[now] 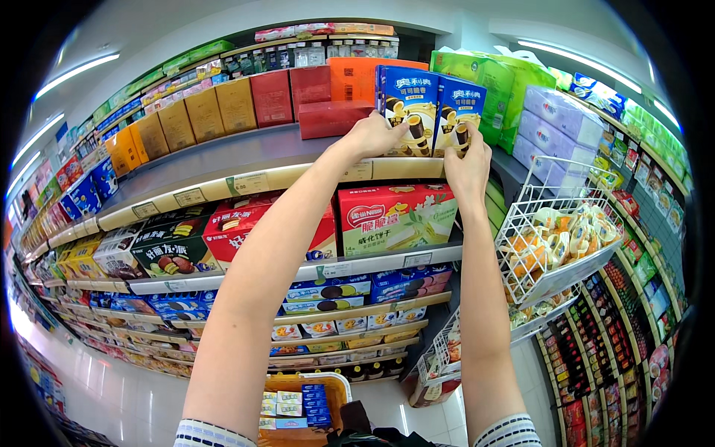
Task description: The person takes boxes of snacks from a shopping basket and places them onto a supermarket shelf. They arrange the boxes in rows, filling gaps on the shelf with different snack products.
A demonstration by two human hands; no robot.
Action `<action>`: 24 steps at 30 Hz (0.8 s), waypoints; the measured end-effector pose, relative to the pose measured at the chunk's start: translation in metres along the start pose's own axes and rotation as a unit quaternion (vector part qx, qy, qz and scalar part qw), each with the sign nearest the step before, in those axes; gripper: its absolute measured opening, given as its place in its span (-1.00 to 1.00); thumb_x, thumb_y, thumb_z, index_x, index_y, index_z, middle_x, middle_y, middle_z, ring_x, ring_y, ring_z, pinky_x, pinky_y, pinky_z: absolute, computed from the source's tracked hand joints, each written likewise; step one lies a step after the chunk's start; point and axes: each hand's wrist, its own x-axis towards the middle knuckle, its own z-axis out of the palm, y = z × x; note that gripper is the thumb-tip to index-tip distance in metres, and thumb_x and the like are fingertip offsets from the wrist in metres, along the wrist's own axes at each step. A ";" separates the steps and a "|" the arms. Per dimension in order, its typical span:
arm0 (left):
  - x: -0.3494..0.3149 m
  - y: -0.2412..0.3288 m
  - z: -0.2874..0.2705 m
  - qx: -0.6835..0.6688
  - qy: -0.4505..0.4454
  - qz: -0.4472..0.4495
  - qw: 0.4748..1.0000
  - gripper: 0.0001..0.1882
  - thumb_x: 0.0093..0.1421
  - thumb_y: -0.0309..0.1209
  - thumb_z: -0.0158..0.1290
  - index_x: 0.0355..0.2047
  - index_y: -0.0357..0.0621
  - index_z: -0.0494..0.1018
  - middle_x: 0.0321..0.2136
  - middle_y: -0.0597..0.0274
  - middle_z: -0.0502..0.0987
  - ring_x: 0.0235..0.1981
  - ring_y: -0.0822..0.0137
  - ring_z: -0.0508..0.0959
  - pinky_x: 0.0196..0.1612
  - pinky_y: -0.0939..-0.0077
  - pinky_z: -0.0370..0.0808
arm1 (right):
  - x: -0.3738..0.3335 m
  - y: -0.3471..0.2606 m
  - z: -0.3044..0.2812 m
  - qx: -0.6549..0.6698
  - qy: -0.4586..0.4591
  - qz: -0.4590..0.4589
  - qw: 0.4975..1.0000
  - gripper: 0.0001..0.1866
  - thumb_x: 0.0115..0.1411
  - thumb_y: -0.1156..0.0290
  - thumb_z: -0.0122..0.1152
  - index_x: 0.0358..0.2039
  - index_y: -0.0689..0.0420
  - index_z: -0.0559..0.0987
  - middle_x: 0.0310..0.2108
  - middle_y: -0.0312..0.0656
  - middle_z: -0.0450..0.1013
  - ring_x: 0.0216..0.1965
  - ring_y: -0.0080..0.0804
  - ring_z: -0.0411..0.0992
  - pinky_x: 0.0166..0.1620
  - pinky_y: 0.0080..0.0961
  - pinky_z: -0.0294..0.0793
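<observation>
From where I stand, the person has both bare arms raised to the grey top shelf [246, 153], with the hands near its right end. Two tall blue cardboard boxes printed with dark, cream-filled wafer rolls are there, the left blue box [410, 93] and the right blue box [460, 100], upright side by side just above the pale price rail [283, 181]. The left hand [376, 138] grasps the left blue box low on its outer side, the thumb laid across the front and the other fingers partly out of my sight. The right hand [469, 167] grasps the right blue box by its lower part, thumb toward the near side and fingers bent along the right edge.

Just left of the left hand a flat dark red box [335, 119] lies on its side, with an upright orange carton [361, 78] behind it. Green plastic-wrapped packs [477, 82] stand behind the boxes and to their right, and beyond them are stacked lilac plastic-wrapped packs [558, 119]. Below, between the forearms, a red wafer carton [398, 216] faces out. A white wire basket [532, 257] of small wrapped snacks hangs right of the right forearm.
</observation>
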 end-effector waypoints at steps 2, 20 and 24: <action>-0.002 -0.002 -0.003 0.020 -0.014 0.017 1.000 -0.29 0.17 0.03 0.02 0.07 -0.37 0.27 -0.01 -0.10 0.45 0.05 0.12 0.44 0.10 0.35 0.33 | -0.002 -0.001 0.000 0.008 0.000 0.000 1.000 -0.39 0.01 0.48 0.08 0.15 0.21 0.27 0.01 0.24 0.24 0.08 0.09 0.22 0.14 -0.19 0.20; -0.023 0.010 -0.009 0.011 0.008 0.069 0.998 -0.12 0.10 0.15 0.06 0.11 -0.45 0.19 0.01 -0.20 0.42 0.07 0.06 0.43 0.12 0.34 0.32 | -0.003 -0.009 -0.009 -0.001 0.008 -0.009 1.000 -0.41 0.00 0.47 0.08 0.12 0.19 0.31 0.00 0.23 0.25 0.03 0.09 0.26 0.11 -0.19 0.24; -0.014 0.008 -0.006 0.011 0.035 0.063 0.997 -0.09 0.11 0.18 0.02 0.11 -0.49 0.17 0.00 -0.24 0.41 0.07 0.03 0.43 0.11 0.33 0.32 | 0.005 -0.009 -0.007 -0.002 0.010 -0.013 1.000 -0.40 0.01 0.44 0.07 0.14 0.14 0.31 0.01 0.22 0.26 0.07 0.09 0.24 0.14 -0.19 0.22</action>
